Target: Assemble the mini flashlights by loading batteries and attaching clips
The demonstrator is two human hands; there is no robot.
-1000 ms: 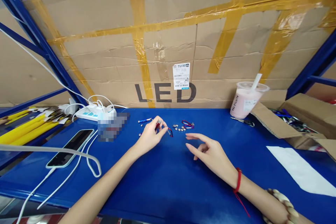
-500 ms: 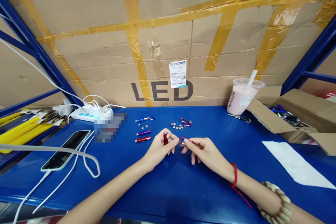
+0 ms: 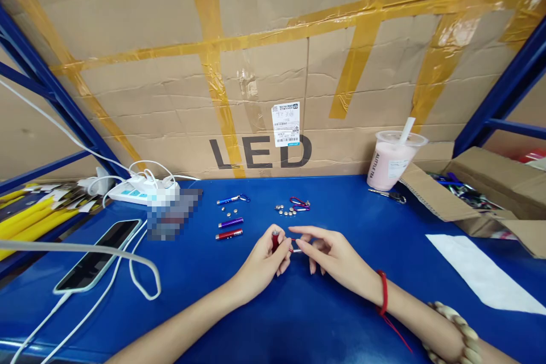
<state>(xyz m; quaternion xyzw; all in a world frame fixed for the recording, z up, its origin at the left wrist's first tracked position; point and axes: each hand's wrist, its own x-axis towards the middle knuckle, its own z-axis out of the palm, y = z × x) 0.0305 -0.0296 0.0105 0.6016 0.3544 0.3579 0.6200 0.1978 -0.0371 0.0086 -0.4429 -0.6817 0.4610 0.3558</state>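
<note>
Since a second ago, the left hand (image 3: pixel 265 261) has moved down and rightward in the frame, bringing its red tube (image 3: pixel 275 242) close to the right hand (image 3: pixel 335 253), just below the centre. Its grip is wrapped round that tube, which stands nearly upright, its long axis running up the frame and its pale metal end pointing up. A small red clip (image 3: pixel 292 248) with a silvery part shows past the left thumb, its long axis lying roughly sideways, toward the right hand.

That sideways gap matters most: the clip lies directly left of the right thumb, while the tube sits in the nearer, left hand. The right grip has thumb and forefinger parted, the forefinger reaching left toward the tube's top; whether the thumb touches the clip is too small to tell.

Left of the hands on the blue bench (image 3: pixel 273 318), a second red tube (image 3: pixel 229 234) and a purple tube (image 3: pixel 231 223) lie nearly level; button cells (image 3: pixel 290 213) are scattered above the hands.
</note>
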